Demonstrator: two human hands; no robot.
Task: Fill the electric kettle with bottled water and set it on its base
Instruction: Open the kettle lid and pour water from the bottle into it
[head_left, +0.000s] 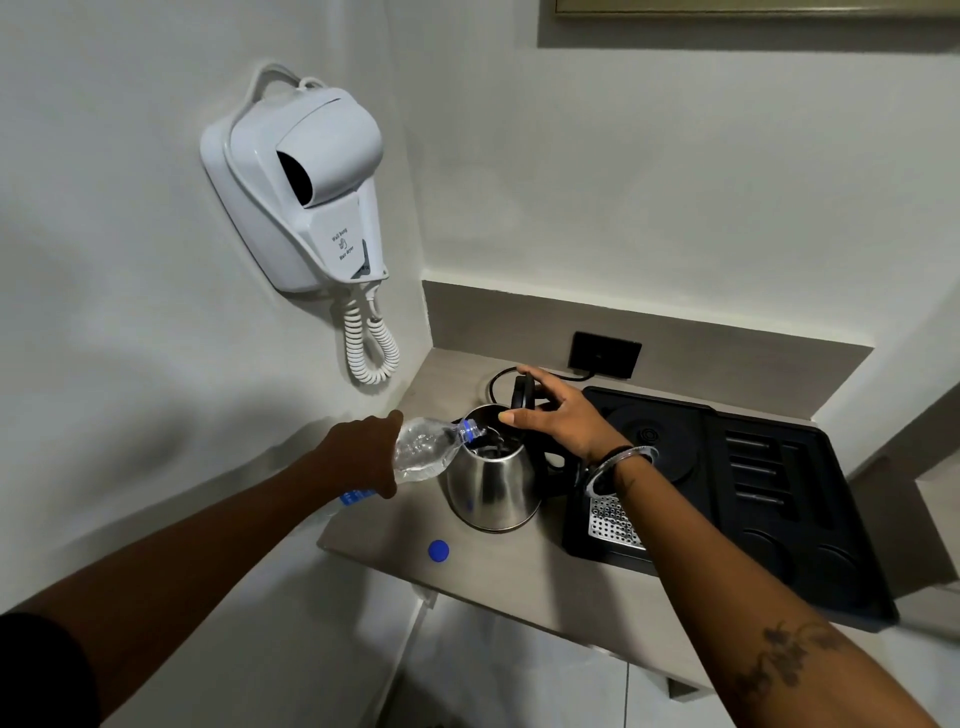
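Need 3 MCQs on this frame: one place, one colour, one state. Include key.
1. Where does the bottle cap lie?
A. on the counter in front of the kettle
B. on the tray
C. in the kettle

2. What colour is the cap?
A. white
B. blue
C. red

3. How is the kettle lid?
A. shut
B. held open
C. removed

Key: 1A, it rests on bare counter; 2B, plainly blue; 3B, the right hand props it up while the left hand tips the bottle into the opening.

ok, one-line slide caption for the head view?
Left hand tips water bottle into steel kettle on the counter; right hand holds lid open.
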